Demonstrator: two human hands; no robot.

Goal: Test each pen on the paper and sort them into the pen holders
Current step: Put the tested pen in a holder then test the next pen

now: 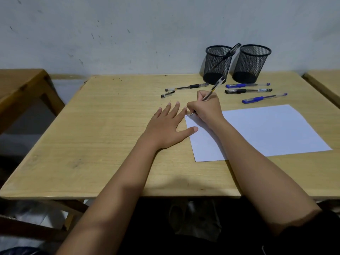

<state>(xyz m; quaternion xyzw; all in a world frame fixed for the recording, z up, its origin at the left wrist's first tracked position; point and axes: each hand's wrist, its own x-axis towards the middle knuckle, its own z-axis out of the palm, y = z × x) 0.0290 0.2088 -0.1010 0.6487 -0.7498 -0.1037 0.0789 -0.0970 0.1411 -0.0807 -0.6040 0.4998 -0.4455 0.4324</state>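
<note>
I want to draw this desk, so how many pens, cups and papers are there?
Clear plastic pens: 6, one in the right hand, one in the left black mesh holder, four lying on the wooden table
Black mesh pen holders: 2
White paper sheets: 1
Loose pen caps: 1
Total: 10

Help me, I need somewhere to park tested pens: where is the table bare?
The table is bare left of the left hand and along its near edge below the paper. It is crowded between the paper and the two mesh holders, where loose pens lie.

Dim, flat light — soft shadows, slight blur, wide-angle edge bending.
</note>
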